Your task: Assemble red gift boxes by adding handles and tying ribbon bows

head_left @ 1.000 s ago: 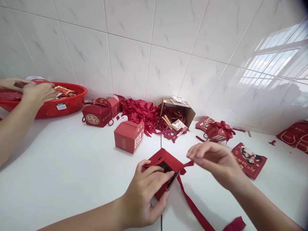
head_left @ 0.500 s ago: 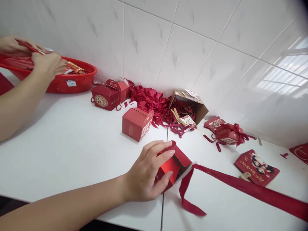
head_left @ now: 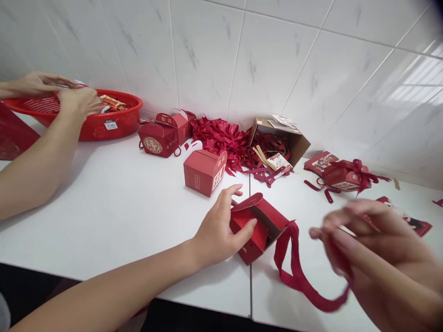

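A red paper gift box (head_left: 255, 240) lies tilted on the table with its top flaps partly raised. My left hand (head_left: 224, 230) steadies it from the left, thumb at the front and fingers behind. Dark red ribbon (head_left: 300, 276) comes out of the box's right corner and droops in a slack loop. Its other end runs up to my right hand (head_left: 374, 253), which is close to the camera, blurred, and pinching the ribbon between thumb and fingers. Behind the box stands a closed red gift box (head_left: 205, 173) with a rounded handle tab.
At left a co-worker's hands (head_left: 78, 99) are over a red plastic basket (head_left: 114, 124) of wrapped sweets. Two dark red boxes (head_left: 159, 139), a ribbon heap (head_left: 223, 140) and a tipped cardboard box (head_left: 299, 145) line the tiled wall. A bow-tied box (head_left: 342, 177) sits at right.
My right hand has come into view from the right with the ribbon, which has gone from stretched to slack. My left hand's fingers have lifted and spread. The view has shifted slightly.
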`<state>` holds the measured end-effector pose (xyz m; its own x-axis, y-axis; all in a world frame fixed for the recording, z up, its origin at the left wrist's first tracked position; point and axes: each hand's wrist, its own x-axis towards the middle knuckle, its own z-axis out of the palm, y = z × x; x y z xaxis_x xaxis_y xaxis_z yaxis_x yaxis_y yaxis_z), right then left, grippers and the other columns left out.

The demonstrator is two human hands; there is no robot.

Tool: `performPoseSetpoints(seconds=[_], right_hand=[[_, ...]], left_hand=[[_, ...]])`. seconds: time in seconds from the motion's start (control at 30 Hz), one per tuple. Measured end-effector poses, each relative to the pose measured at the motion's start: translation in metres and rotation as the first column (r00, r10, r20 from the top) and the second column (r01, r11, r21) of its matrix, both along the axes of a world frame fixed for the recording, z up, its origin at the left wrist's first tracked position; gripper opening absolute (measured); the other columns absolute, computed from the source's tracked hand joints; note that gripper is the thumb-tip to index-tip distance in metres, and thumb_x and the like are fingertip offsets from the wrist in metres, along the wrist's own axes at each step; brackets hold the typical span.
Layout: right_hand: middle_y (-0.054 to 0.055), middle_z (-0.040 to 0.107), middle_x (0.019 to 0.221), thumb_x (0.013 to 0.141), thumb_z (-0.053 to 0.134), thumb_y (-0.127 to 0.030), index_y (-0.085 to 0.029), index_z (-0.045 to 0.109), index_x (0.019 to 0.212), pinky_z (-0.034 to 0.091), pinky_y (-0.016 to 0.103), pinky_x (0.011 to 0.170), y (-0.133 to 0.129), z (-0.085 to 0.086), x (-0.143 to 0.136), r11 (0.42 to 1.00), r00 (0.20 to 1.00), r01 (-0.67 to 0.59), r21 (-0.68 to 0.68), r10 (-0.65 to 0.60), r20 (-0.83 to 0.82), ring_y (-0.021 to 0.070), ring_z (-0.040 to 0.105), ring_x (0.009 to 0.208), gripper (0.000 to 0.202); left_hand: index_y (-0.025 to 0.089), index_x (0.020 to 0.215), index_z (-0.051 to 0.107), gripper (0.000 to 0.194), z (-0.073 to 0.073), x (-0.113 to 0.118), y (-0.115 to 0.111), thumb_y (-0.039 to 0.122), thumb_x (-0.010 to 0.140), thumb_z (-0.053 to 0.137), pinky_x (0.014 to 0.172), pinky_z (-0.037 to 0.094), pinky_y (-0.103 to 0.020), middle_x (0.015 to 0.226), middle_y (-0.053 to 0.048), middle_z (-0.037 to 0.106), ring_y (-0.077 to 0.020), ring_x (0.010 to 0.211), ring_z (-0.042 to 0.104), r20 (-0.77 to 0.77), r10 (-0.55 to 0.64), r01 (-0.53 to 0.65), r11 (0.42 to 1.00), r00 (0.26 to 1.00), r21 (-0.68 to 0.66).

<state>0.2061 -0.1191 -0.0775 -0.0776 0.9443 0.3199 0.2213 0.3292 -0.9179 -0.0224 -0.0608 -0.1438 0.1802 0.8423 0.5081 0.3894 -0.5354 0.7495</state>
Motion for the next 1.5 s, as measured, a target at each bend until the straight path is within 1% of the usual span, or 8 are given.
performPoseSetpoints(seconds=[0.13, 0.3, 0.47, 0.6, 0.7, 1.03, 1.33, 1.5], right_hand=[[0.003, 0.064, 0.092, 0.085, 0.062, -0.032, -0.030, 0.052, 0.103, 0.054, 0.025, 0.054, 0.027, 0.004, -0.033, 0.980, 0.982, -0.072, -0.188, 0.037, -0.187, 0.0161, 0.064, 0.070, 0.021], [0.002, 0.062, 0.090, 0.085, 0.060, -0.035, -0.025, 0.050, 0.097, 0.052, 0.025, 0.058, 0.047, -0.007, -0.046, 0.952, 0.976, -0.168, -0.255, 0.125, -0.177, 0.0131, 0.061, 0.069, 0.018], [-0.001, 0.062, 0.075, 0.085, 0.059, -0.033, -0.021, 0.051, 0.096, 0.045, 0.022, 0.053, 0.061, 0.000, -0.052, 0.956, 0.984, -0.175, -0.234, 0.174, -0.024, 0.0108, 0.057, 0.062, 0.018], [0.000, 0.063, 0.076, 0.086, 0.056, -0.027, -0.020, 0.052, 0.095, 0.046, 0.023, 0.056, 0.068, 0.006, -0.057, 0.931, 0.954, -0.268, -0.248, 0.293, 0.067, 0.0115, 0.058, 0.065, 0.012], [0.001, 0.063, 0.081, 0.086, 0.055, -0.024, -0.021, 0.050, 0.099, 0.051, 0.027, 0.062, 0.070, 0.004, -0.060, 0.895, 0.926, -0.344, -0.286, 0.374, 0.058, 0.0119, 0.060, 0.066, 0.014], [0.003, 0.050, 0.115, 0.082, 0.058, -0.018, -0.028, 0.040, 0.117, 0.053, 0.022, 0.057, 0.067, 0.005, -0.062, 0.904, 0.931, -0.361, -0.229, 0.365, -0.027, 0.0040, 0.057, 0.061, 0.040], [0.001, 0.050, 0.113, 0.084, 0.057, -0.017, -0.030, 0.041, 0.117, 0.052, 0.025, 0.060, 0.068, -0.003, -0.061, 0.895, 0.914, -0.404, -0.190, 0.403, -0.045, 0.0053, 0.056, 0.064, 0.039], [0.002, 0.050, 0.114, 0.085, 0.053, -0.017, -0.029, 0.040, 0.117, 0.051, 0.026, 0.063, 0.070, -0.007, -0.065, 0.896, 0.910, -0.410, -0.170, 0.413, -0.021, 0.0049, 0.055, 0.063, 0.037]], left_hand=[[0.022, 0.126, 0.036, 0.050, 0.005, 0.002, -0.004, 0.029, 0.083, 0.060, 0.072, 0.050, -0.033, 0.122, -0.011, 0.048, -0.0191, 0.091, 0.054, 0.043, -0.024, 0.029, 0.993, 0.999, -0.117], [0.021, 0.121, 0.040, 0.038, 0.011, 0.003, -0.007, 0.032, 0.088, 0.054, 0.062, 0.049, -0.027, 0.116, -0.010, 0.049, -0.0200, 0.095, 0.054, 0.211, -0.091, 0.146, 0.954, 0.973, -0.261], [0.022, 0.106, 0.041, 0.027, 0.009, 0.000, -0.007, 0.035, 0.086, 0.055, 0.062, 0.048, -0.028, 0.099, -0.005, 0.048, -0.0158, 0.079, 0.053, 0.382, -0.159, 0.295, 0.896, 0.910, -0.332], [0.021, 0.092, 0.038, 0.022, 0.011, 0.000, -0.008, 0.031, 0.084, 0.057, 0.059, 0.043, -0.023, 0.089, -0.001, 0.042, -0.0122, 0.074, 0.046, 0.354, -0.146, 0.260, 0.918, 0.924, -0.298], [0.021, 0.092, 0.037, 0.021, 0.014, 0.000, -0.011, 0.030, 0.085, 0.055, 0.058, 0.041, -0.023, 0.087, 0.000, 0.042, -0.0110, 0.071, 0.045, 0.351, -0.165, 0.285, 0.902, 0.922, -0.323], [0.023, 0.096, 0.037, 0.027, 0.014, 0.000, -0.011, 0.036, 0.084, 0.058, 0.064, 0.043, -0.025, 0.093, -0.002, 0.043, -0.0149, 0.084, 0.048, 0.352, -0.174, 0.295, 0.897, 0.920, -0.329], [0.022, 0.095, 0.039, 0.028, 0.016, -0.001, -0.011, 0.038, 0.085, 0.060, 0.067, 0.040, -0.023, 0.092, 0.000, 0.043, -0.0134, 0.083, 0.046, 0.383, -0.201, 0.337, 0.882, 0.902, -0.330], [0.020, 0.088, 0.040, 0.028, 0.017, 0.001, -0.008, 0.047, 0.095, 0.036, 0.063, 0.039, -0.023, 0.080, 0.002, 0.046, -0.0119, 0.070, 0.045, 0.501, -0.199, 0.419, 0.826, 0.843, -0.377]])
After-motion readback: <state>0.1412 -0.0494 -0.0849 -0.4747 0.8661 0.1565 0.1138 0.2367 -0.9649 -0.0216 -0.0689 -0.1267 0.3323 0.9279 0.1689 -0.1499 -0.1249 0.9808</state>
